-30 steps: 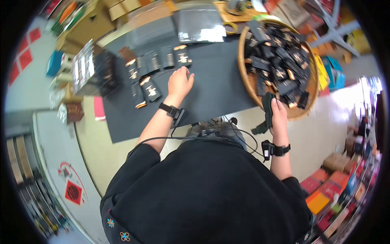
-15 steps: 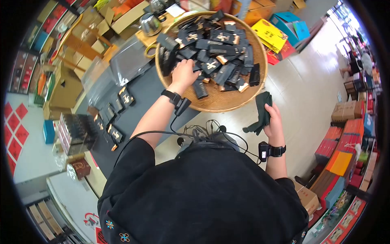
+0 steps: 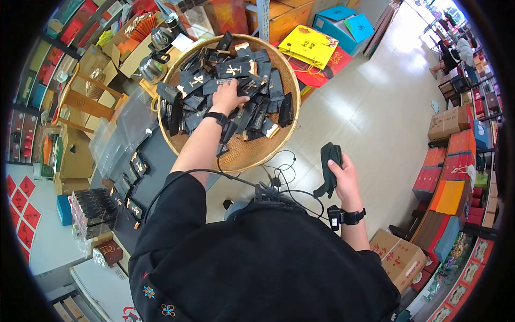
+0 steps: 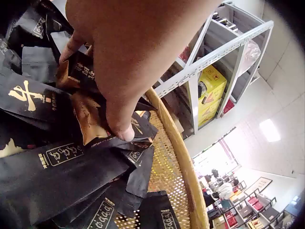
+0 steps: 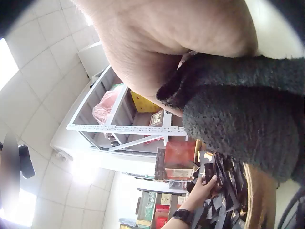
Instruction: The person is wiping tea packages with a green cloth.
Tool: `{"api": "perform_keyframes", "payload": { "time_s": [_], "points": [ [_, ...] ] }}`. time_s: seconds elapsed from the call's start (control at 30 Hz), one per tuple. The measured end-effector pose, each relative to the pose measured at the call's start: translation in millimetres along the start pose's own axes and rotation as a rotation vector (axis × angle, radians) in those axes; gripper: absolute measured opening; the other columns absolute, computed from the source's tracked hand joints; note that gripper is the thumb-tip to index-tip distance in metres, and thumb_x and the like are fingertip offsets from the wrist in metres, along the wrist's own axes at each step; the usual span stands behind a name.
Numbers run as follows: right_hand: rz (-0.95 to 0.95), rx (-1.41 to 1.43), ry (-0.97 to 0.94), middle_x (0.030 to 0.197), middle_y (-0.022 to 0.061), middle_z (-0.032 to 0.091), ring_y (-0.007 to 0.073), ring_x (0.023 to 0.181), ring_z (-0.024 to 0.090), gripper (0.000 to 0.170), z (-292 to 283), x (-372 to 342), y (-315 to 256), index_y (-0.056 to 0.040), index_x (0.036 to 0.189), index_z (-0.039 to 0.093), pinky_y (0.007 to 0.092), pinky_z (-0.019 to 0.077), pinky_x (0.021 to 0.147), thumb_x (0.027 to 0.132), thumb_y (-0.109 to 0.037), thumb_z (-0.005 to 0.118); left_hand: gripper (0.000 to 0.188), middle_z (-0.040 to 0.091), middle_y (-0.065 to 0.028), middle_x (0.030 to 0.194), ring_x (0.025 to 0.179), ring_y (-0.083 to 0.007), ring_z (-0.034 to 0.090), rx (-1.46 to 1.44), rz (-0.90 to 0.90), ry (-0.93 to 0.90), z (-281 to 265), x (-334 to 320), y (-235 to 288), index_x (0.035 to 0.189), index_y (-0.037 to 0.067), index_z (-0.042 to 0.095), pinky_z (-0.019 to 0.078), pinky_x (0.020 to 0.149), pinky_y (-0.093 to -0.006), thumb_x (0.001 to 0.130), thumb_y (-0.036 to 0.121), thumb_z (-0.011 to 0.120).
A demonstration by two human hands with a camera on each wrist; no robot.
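Note:
In the head view my left hand (image 3: 228,97) reaches into a round woven basket (image 3: 294,88) piled with black packets (image 3: 234,70). Its thumb is spread away from its fingers. The left wrist view shows the thumb tip over the edge of a packet with a gold-brown end (image 4: 90,117); a finger reaches down on the other side, and the palm hides the rest. Away to the right of the basket, my right hand (image 3: 347,180) grips a folded dark cloth (image 3: 330,166), thumb on top. Close up, the cloth (image 5: 238,124) looks thick and fuzzy.
More black packets (image 3: 138,163) lie on the dark table (image 3: 155,185), near a stack of dark boxes (image 3: 94,209). A yellow bag (image 3: 308,45) stands beyond the basket. Cables (image 3: 287,185) hang before my body; a carton (image 3: 398,260) sits at right.
My body and view have turned right, toward the basket. The left hand has gone from above the table into the basket, then farther in over the packets. The right hand keeps hold of the cloth.

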State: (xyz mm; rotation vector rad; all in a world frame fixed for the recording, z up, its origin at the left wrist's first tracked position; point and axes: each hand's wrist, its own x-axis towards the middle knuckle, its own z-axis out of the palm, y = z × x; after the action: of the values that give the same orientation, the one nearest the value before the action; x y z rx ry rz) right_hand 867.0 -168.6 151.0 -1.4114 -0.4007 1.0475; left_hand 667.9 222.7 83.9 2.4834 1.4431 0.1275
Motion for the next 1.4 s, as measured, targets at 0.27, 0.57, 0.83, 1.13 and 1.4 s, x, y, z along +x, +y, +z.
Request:
{"api": "perform_keyframes", "payload": {
  "time_s": [0.27, 0.57, 0.83, 1.13, 1.4],
  "points": [
    [-0.022, -0.002, -0.004, 0.101, 0.0021, 0.065, 0.0073, 0.082, 0.059, 0.026, -1, 17, -5, 0.0022, 0.123, 0.058, 0.0239, 0.0504, 0.071, 0.099, -0.008, 0.059, 0.058, 0.066, -0.0208, 0.115, 0.111, -0.0358, 0.062, -0.500, -0.019, 0.099, 19, -2, -36, 0.144, 0.017, 0.046, 0.0486, 0.094, -0.0457, 0.096, 0.047, 0.058],
    [-1.226, -0.612, -0.320, 0.095, 0.0107, 0.064, 0.0253, 0.078, 0.064, 0.035, 160, 49, -71, -0.0042, 0.120, 0.067, 0.0328, 0.0517, 0.069, 0.087, -0.014, 0.072, 0.059, 0.067, -0.0078, 0.108, 0.092, -0.0220, 0.068, -2.145, -0.320, -0.707, -79, -175, 44, 0.126, 0.011, 0.058, 0.0589, 0.078, -0.0390, 0.104, 0.058, 0.031],
    [-1.508, -0.825, -0.740, 0.085, 0.0049, 0.059, 0.0208, 0.071, 0.063, 0.046, 250, -4, -40, -0.0096, 0.116, 0.067, 0.0338, 0.0515, 0.058, 0.071, -0.014, 0.077, 0.057, 0.069, -0.0076, 0.108, 0.098, -0.0221, 0.068, -2.412, -0.274, -0.511, -113, -251, -12, 0.122, 0.012, 0.060, 0.0579, 0.084, -0.0402, 0.103, 0.059, 0.035],
    [-1.506, -0.889, -0.911, 0.083, 0.0030, 0.060, 0.0209, 0.072, 0.064, 0.048, 346, -63, -22, -0.0112, 0.115, 0.069, 0.0337, 0.0525, 0.059, 0.067, -0.013, 0.078, 0.050, 0.066, -0.0097, 0.118, 0.098, -0.0260, 0.067, -2.565, -0.301, -0.513, -137, -327, -102, 0.118, 0.010, 0.062, 0.0552, 0.088, -0.0446, 0.105, 0.053, 0.039],
    [-1.525, -0.914, -1.087, 0.087, 0.0053, 0.062, 0.0223, 0.072, 0.065, 0.049, 423, -109, 3, -0.0085, 0.120, 0.068, 0.0349, 0.0528, 0.060, 0.072, -0.012, 0.077, 0.055, 0.068, -0.0088, 0.105, 0.091, -0.0274, 0.069, -2.623, -0.223, -0.449, -153, -387, -176, 0.122, 0.009, 0.059, 0.0580, 0.082, -0.0426, 0.105, 0.055, 0.035]
  ]
}}
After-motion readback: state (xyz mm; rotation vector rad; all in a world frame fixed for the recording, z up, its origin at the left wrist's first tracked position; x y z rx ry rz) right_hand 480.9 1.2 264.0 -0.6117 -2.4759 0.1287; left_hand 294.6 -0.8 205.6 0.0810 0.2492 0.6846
